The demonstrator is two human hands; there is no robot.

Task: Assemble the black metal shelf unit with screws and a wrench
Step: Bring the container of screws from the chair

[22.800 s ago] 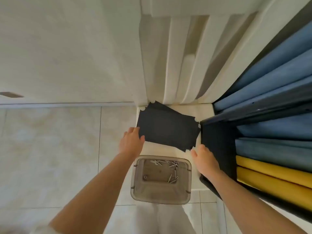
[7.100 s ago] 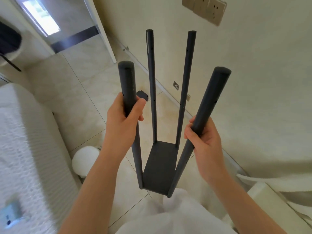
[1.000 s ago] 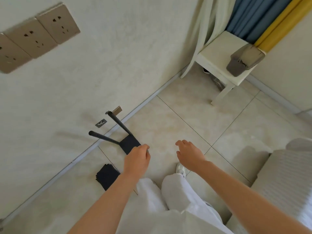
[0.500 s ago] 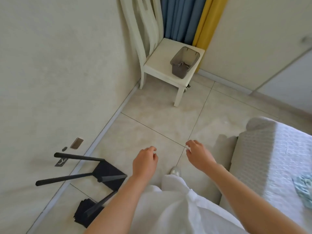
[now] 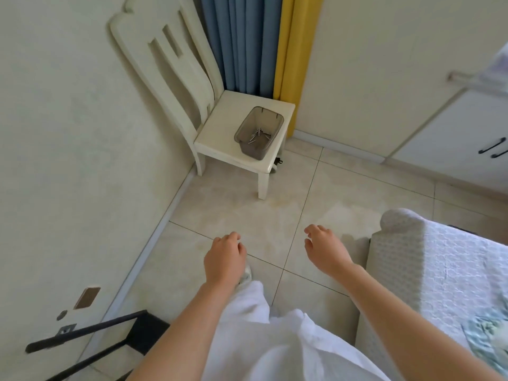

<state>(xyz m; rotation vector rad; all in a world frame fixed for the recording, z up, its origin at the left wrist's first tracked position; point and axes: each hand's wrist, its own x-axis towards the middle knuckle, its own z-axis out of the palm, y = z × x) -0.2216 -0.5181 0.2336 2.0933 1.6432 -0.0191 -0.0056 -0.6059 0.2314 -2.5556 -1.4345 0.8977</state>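
Pale tiled floor (image 5: 247,210) fills this bedroom corner, and low at its left edge, close against the wall, lies the black shelf unit (image 5: 145,331) on its side: one dark panel with slim posts running out from it. Judging by that, the frame is only partly built, with further shelves and their fastening left to do; no loose shelf shows here. The screws (image 5: 257,136) sit in a smoky plastic bin (image 5: 251,152) on the seat of a cream chair (image 5: 220,130), well apart from the unit, and no wrench can be made out. Between unit and chair the left hand (image 5: 225,259) and the right hand (image 5: 327,251) hang over the tiles, both empty, fingers loosely curled round nothing. Fetching hardware from the bin looks like the likely step in hand. White trousers (image 5: 275,347) fill the lower middle. A bed (image 5: 439,270) with a quilted cover stands at the right, blue curtains (image 5: 242,42) and a yellow curtain (image 5: 297,50) hang behind the chair, and a white cabinet (image 5: 467,127) with dark handles closes the far right.
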